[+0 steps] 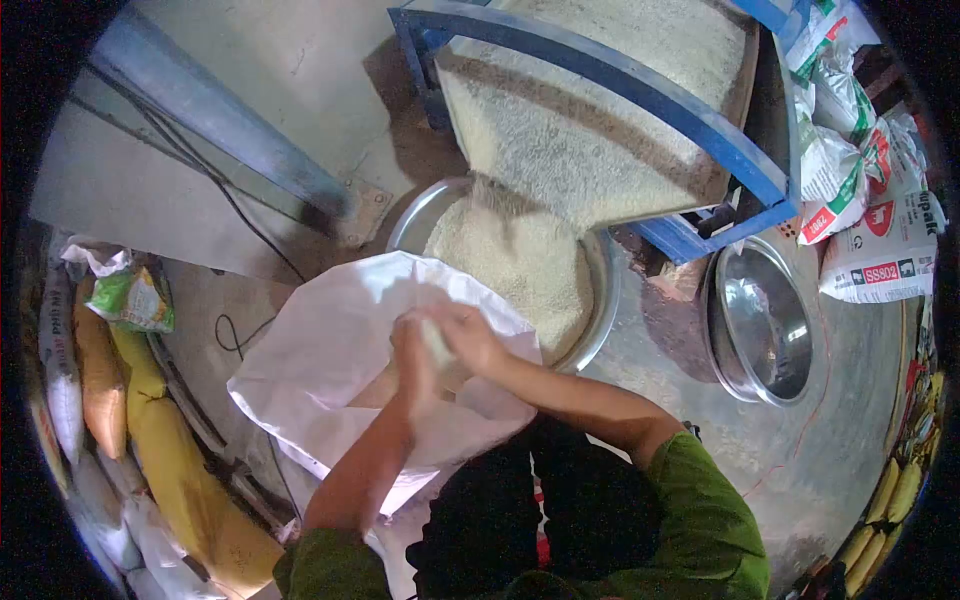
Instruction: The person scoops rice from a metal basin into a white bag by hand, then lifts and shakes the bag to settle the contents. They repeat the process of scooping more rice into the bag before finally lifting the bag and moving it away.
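Observation:
My left hand (410, 345) and my right hand (470, 338) are close together over the mouth of a large white sack (310, 325). Between them is a small whitish thing (437, 343), with the fingers closed about its sides. Motion blur hides what it is. The sack's mouth is spread wide, and a tan patch (378, 385) shows inside it below my hands. Just beyond the sack, a wide metal basin (603, 325) holds a heap of pale grain (520, 260). More grain slides into it from a sloping tray (600, 130).
A blue metal frame (640, 85) surrounds the tray. Nested metal basins (770, 320) stand at right, near printed feed sacks (880, 235). Filled yellow sacks (180, 470) line the left side. A grey post (230, 120) and a black cable (240, 205) are at upper left.

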`<move>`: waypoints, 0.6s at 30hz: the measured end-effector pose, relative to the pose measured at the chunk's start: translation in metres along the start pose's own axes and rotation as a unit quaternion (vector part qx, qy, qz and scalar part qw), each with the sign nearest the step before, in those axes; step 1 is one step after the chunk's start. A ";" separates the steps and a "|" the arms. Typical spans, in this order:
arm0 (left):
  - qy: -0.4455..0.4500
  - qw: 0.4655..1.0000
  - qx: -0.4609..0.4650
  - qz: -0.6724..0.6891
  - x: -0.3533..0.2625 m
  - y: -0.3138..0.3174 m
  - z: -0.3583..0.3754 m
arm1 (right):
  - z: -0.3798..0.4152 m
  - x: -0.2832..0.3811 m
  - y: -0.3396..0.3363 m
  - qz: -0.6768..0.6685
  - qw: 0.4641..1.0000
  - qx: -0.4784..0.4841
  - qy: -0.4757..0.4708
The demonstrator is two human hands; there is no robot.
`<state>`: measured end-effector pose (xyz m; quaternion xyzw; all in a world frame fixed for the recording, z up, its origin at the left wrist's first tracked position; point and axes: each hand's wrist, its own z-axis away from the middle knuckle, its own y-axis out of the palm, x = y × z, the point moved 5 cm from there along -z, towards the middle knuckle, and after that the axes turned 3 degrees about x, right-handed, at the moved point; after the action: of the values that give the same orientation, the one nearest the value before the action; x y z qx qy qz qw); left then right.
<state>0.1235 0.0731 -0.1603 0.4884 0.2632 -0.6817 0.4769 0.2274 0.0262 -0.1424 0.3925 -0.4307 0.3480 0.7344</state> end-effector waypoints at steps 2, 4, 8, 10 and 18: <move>-0.171 0.983 -0.063 0.037 -0.025 -0.021 0.027 | 0.004 -0.005 0.018 0.175 0.962 0.103 -0.183; -0.182 0.981 -0.049 -0.049 -0.046 -0.030 0.044 | 0.003 0.000 0.002 0.204 0.944 0.108 -0.236; 0.003 0.935 0.147 -0.322 -0.029 -0.046 0.040 | -0.003 0.008 -0.045 0.409 0.871 0.055 -0.266; 0.133 0.841 0.227 -0.473 -0.047 -0.025 0.056 | -0.006 0.008 -0.055 0.487 0.834 0.030 -0.257; 0.023 0.802 0.345 -0.488 -0.054 -0.021 0.107 | -0.035 -0.028 -0.070 0.498 0.859 0.109 0.046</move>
<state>0.0639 0.0145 -0.0723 0.4433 0.2251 -0.8586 -0.1249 0.2882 0.0210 -0.1988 0.1865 -0.4940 0.7297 0.4344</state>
